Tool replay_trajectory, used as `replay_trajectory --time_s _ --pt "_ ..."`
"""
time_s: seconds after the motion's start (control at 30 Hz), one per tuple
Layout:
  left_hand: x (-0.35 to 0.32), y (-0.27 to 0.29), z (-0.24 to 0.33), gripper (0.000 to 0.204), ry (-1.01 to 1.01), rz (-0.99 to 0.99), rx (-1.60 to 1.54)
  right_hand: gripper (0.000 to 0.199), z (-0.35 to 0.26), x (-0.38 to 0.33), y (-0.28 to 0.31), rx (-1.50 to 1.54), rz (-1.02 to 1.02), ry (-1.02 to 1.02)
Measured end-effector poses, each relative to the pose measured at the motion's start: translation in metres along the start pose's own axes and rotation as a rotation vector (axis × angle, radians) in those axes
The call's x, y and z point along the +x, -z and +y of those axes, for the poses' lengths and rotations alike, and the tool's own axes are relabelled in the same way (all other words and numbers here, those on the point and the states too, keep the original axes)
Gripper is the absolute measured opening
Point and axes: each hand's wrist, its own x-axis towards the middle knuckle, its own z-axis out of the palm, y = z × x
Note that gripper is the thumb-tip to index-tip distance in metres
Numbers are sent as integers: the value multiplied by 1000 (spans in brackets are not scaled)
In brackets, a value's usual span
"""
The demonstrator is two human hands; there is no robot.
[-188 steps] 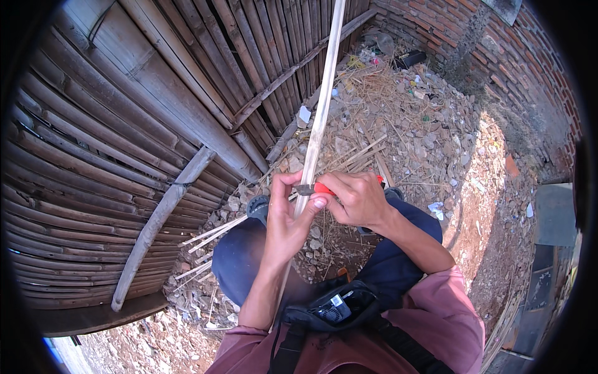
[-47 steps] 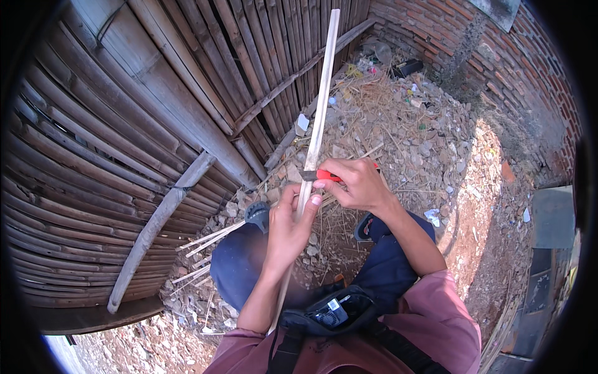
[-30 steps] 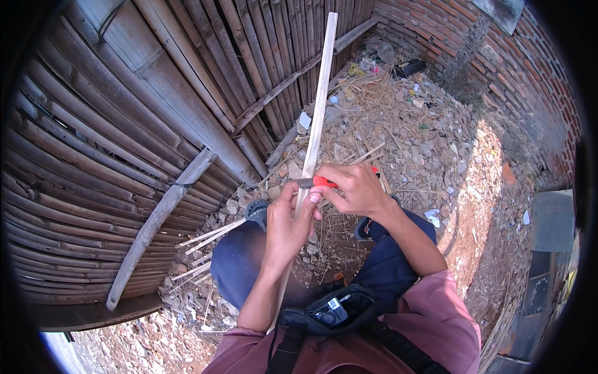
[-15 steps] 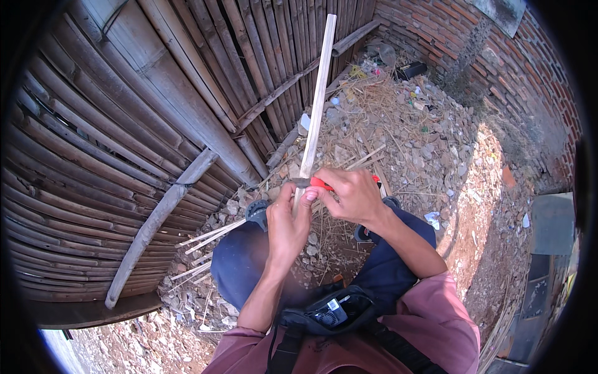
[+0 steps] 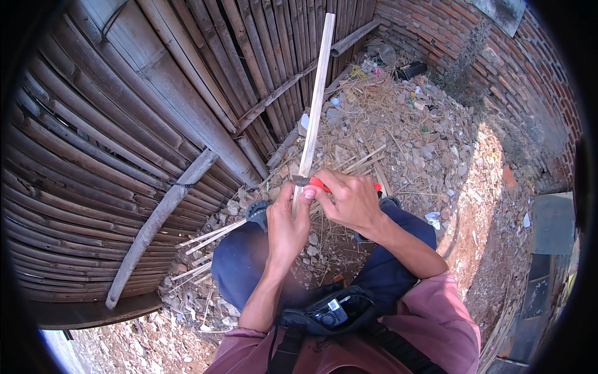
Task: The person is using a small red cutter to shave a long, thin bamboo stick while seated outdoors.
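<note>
Knife (image 5: 301,181) edge seemingly against strip (image 5: 316,103)

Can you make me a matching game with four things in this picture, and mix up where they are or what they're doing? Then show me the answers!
Things:
1. Left hand
2. Red-handled knife
3. Brick wall
4. Black pouch

Places and jobs:
A. at the person's waist
B. holding the pale strip
C. at the upper right of the picture
D. held in the right hand

Right pairs: 1-B, 2-D, 3-C, 4-A
</note>
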Motion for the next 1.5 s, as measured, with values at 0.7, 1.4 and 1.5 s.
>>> replay_trajectory --time_s 0.7,1.4,1.5 --pt "2 9 -5 27 76 -153 -167 22 29 4 11 252 -91 116" --pt "-1 11 7 36 -12 -242 -20 17 26 2 6 258 -142 181" --pt "-2 10 4 36 -27 -234 11 18 24 1 7 209 -130 172"
